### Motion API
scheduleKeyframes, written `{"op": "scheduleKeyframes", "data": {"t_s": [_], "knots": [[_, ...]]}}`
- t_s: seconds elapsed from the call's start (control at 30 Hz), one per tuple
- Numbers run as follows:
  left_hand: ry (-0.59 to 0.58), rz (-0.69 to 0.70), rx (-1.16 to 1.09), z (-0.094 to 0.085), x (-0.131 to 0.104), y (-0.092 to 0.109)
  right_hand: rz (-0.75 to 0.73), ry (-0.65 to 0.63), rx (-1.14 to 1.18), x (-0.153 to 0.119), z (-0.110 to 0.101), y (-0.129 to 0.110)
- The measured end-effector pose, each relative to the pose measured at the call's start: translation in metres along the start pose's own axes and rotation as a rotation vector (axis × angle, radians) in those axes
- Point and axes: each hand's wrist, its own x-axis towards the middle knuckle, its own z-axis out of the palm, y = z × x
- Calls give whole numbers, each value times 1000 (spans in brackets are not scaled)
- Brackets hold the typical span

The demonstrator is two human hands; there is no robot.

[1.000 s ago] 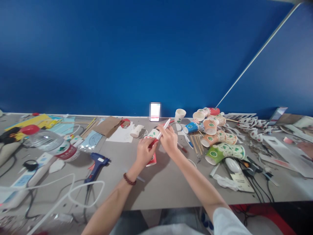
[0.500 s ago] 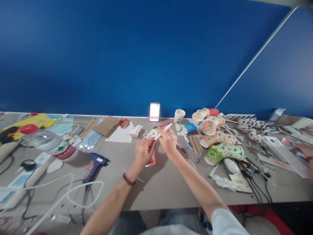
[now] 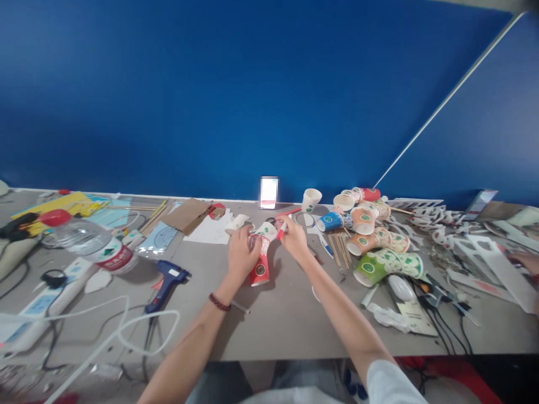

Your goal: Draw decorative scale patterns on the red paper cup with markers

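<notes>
On the grey table in front of me lies a red paper cup piece (image 3: 260, 269) joined to a white and green one (image 3: 266, 230). My left hand (image 3: 244, 252) is closed on the upper left of these joined cups. In my right hand (image 3: 293, 238) is a white marker with a red tip (image 3: 282, 230), held close to the right of the cups and pointing down and left. A cut white cup (image 3: 237, 223) lies just beyond my left hand.
A bottle (image 3: 95, 247), a blue glue gun (image 3: 168, 283) and a power strip (image 3: 46, 306) lie left. Patterned cups (image 3: 370, 266), wooden sticks (image 3: 338, 251) and cables are right. A phone (image 3: 268, 192) stands at the back. Another person's hand (image 3: 524, 261) shows far right.
My hands have moved apart. The marker, earlier held level between both hands, now shows its red tip in my right hand alone. My left hand has come down onto the joined cups.
</notes>
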Motion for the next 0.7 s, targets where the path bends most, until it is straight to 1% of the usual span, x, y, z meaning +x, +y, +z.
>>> {"op": "scheduleKeyframes", "data": {"t_s": [0.07, 0.13, 0.23, 0.33, 0.4, 0.47, 0.53, 0.57, 0.63, 0.7], "knots": [[-65, -18, 70, 3, 1, -5, 38, 2, 135, 3, 1, 5], [-152, -75, 74, 5, 0, -8, 129, -14, 261, 4, 4, 8], [-258, -199, 30, 6, -1, -10, 212, -26, 427, 6, 12, 12], [-304, -334, -74, 6, -1, -13, 238, -24, 533, 7, 17, 15], [-276, -396, -204, 7, 0, -13, 246, -32, 593, 9, 17, 15], [-198, -452, -375, 8, 2, -12, 242, -35, 657, 10, 14, 14], [-88, -540, -534, 9, 3, -7, 208, -18, 723, 11, 8, 11], [-68, -601, -622, 8, 4, -4, 187, -1, 759, 11, 5, 9], [-108, -708, -828, 7, 5, 2, 148, 13, 815, 11, 0, 3], [-220, -759, -1047, 5, 6, 7, 111, 8, 865, 9, -6, -3]]}}
